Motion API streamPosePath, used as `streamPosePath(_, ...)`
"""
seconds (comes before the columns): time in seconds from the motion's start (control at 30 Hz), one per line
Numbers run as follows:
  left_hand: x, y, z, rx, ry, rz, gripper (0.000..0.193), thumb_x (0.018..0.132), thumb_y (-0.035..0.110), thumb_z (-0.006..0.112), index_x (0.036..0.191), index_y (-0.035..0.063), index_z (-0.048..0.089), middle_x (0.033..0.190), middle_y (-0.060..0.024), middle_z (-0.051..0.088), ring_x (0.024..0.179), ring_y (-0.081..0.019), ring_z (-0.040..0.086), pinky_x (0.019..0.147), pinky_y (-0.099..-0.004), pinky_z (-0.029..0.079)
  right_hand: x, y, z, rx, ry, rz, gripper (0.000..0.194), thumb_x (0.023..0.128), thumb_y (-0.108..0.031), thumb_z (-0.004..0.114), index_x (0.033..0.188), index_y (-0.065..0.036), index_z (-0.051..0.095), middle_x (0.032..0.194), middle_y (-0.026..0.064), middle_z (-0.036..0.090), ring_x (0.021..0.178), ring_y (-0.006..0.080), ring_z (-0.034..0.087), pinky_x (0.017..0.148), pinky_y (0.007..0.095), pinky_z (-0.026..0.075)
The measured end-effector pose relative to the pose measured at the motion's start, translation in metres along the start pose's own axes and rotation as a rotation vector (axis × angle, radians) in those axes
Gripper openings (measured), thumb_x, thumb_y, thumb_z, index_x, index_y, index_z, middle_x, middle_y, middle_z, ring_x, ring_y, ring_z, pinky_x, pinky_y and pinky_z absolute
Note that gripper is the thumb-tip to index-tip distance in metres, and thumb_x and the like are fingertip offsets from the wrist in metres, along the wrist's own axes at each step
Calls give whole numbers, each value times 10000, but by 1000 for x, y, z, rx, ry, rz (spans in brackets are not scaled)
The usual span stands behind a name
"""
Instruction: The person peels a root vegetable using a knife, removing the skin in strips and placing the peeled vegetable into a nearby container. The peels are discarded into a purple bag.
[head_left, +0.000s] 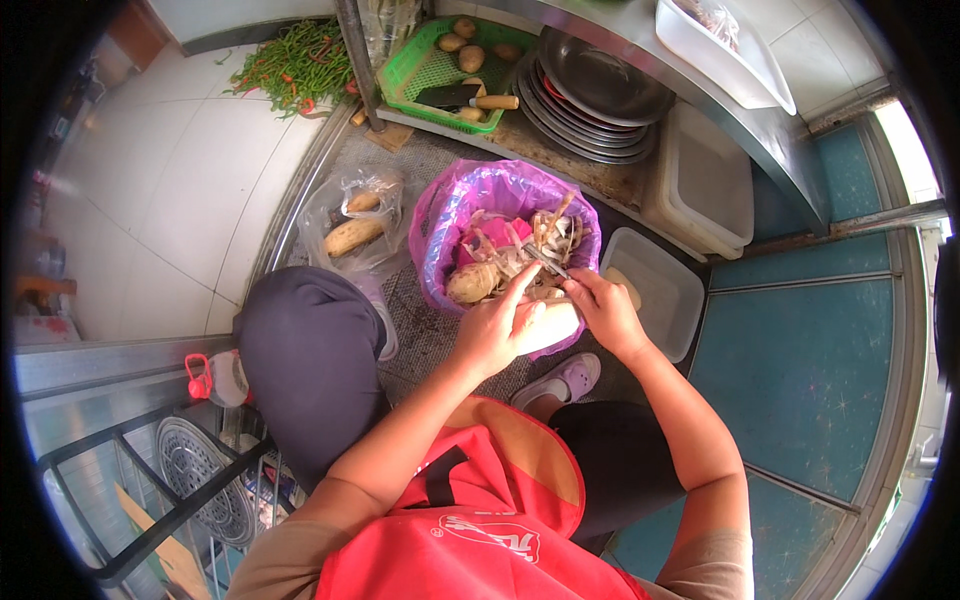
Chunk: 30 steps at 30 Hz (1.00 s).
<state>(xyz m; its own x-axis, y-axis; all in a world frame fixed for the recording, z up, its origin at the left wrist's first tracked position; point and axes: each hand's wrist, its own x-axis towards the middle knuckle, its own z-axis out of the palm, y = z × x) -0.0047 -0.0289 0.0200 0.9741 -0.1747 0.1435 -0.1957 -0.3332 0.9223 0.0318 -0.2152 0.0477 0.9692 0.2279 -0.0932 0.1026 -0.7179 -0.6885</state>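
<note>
Over a bin lined with a purple plastic bag (430, 225), my left hand (498, 328) holds a pale, peeled root vegetable (553, 327). My right hand (604, 308) grips a metal peeler (547, 262), its blade end pointing up and left above the peelings (568, 231). An unpeeled, light brown root (473, 283) lies among the peelings at the bin's left side. Right of the bin, a pale piece of vegetable (624, 288) rests in a translucent plastic tub (677, 306), partly hidden by my right hand.
A clear plastic bag with brown roots (354, 235) lies left of the bin. Behind stand a green basket (405, 71) with potatoes and a cleaver (448, 95), stacked metal plates (592, 139) and plastic tubs (712, 176). Green chillies (300, 67) cover some floor. A black rack (187, 517) stands lower left.
</note>
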Motion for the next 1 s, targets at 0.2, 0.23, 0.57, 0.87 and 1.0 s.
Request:
streamPosePath(0.2, -2, -8, 0, 188, -38, 7, 431, 904, 303, 482, 1292, 136, 397, 808, -147, 633, 698, -347, 624, 599, -431, 482, -1, -6, -1, -73, 4, 17, 293, 885, -315, 535, 1015, -60, 596, 683, 175, 613, 698, 352, 620, 609, 401, 472)
streamPosePath(0.23, -2, -9, 1, 187, -19, -11, 445, 902, 303, 486, 1305, 143, 386, 813, -144, 636, 695, -341, 626, 590, -428, 482, -1, -10, -2, -66, -5, 31, 292, 884, -314, 536, 1014, -59, 596, 679, 174, 612, 697, 352, 620, 609, 400, 471)
streamPosePath(0.57, -1, -6, -2, 466, -47, 173, 629, 843, 256, 545, 1399, 145, 273, 770, -105, 637, 614, -269, 623, 537, -394, 504, 2, -15, -11, 603, -358, 352, 321, 965, -301, 410, 1033, -29, 564, 568, -11, 442, 424, 76, 372, 389, 215, 301)
streamPosePath(0.87, 0, 2, -2, 465, -19, 146, 611, 827, 248, 565, 1370, 102, 327, 754, -104, 633, 622, -268, 625, 542, -390, 506, 1, -21, -19, 902, -386, 551, 330, 958, -337, 411, 1017, -54, 571, 609, -8, 470, 448, 72, 387, 401, 219, 342)
streamPosePath(1.0, -2, -13, 2, 555, -21, 171, 495, 850, 251, 546, 1303, 114, 400, 759, -114, 635, 624, -286, 623, 551, -409, 500, 1, -27, -20, 1019, -432, 591, 323, 969, -315, 388, 1059, -45, 540, 608, -10, 451, 433, 68, 354, 382, 201, 293)
